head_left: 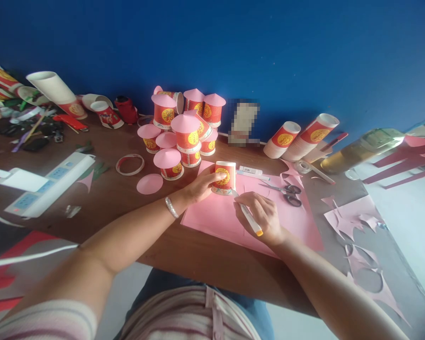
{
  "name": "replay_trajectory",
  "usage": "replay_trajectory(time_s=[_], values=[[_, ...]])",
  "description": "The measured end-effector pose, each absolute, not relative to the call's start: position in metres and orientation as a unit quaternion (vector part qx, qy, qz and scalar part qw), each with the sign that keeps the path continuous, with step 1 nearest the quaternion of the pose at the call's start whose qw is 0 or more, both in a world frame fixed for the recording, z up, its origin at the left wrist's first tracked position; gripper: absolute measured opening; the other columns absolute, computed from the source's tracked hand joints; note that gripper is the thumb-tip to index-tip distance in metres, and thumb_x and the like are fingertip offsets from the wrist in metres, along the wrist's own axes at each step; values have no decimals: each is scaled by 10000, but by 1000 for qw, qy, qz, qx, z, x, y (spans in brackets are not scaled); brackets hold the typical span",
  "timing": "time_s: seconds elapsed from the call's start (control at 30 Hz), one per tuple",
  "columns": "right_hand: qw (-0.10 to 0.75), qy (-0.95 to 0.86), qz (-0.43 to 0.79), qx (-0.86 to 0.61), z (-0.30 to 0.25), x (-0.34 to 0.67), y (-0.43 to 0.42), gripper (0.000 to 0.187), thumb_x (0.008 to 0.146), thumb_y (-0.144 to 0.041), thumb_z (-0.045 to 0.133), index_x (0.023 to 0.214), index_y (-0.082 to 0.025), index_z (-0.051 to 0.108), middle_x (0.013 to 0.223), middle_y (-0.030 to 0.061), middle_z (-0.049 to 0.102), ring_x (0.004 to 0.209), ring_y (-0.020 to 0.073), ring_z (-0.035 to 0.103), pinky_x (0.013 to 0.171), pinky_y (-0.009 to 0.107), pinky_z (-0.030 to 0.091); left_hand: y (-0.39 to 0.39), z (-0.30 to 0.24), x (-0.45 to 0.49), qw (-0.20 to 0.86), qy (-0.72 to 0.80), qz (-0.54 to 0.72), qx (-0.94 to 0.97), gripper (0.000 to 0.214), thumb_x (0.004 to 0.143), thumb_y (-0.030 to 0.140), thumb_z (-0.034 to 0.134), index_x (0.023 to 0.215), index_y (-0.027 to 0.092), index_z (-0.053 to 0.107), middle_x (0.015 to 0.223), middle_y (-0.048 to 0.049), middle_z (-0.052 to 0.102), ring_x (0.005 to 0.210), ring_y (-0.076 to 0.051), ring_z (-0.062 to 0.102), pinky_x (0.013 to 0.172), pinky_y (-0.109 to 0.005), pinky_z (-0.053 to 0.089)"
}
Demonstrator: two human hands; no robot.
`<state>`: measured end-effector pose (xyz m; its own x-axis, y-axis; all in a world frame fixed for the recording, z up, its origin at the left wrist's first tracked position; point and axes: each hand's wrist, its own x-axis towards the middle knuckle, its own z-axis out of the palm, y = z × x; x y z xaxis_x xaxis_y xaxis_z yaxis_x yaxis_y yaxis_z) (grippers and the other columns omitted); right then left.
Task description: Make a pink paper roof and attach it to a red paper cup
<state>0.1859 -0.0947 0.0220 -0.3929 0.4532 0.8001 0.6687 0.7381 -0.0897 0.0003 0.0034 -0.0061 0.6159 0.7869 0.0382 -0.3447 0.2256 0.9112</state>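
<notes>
The cup (227, 175) may dent if the L hand (204, 185) squeezes too hard, & the white tool (250, 218) could slip off the round side and poke the L fingers, since its tip is v. close to them. The L fingers are part open, wrapped on the cup, thumb in front. The R hand (264, 213) is curled tight on the tool. Tip's blurry, so can't tell if it touches the cup. Scissors (287, 190) lie just past the R fingers, on pink paper (216, 219).
</notes>
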Motion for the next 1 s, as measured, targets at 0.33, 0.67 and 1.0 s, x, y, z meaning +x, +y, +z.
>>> replay_trajectory(time_s=[0.33,0.67,1.0], values=[[426,-828,-117,-344,20,187,-95,266,895,-21,612,1089,-196,568,777,16,689,638,149,665,593,258,540,2,-3,1,757,222,377,485,369,841,399,715,1100,144,652,930,-72,678,921,-231,679,828,-364,550],[429,-827,-126,-341,23,185,-98,272,889,-38,610,1092,-215,576,753,0,680,625,148,661,571,259,529,2,-1,0,753,227,373,492,382,828,419,714,1085,140,667,948,-89,699,904,-240,680,810,-374,548],[424,-824,-128,-353,21,188,-96,290,881,-23,603,1092,-219,571,766,4,684,624,148,656,569,265,521,3,-1,0,760,210,372,489,379,830,401,702,1092,131,666,998,-112,708,933,-250,676,837,-389,541]])
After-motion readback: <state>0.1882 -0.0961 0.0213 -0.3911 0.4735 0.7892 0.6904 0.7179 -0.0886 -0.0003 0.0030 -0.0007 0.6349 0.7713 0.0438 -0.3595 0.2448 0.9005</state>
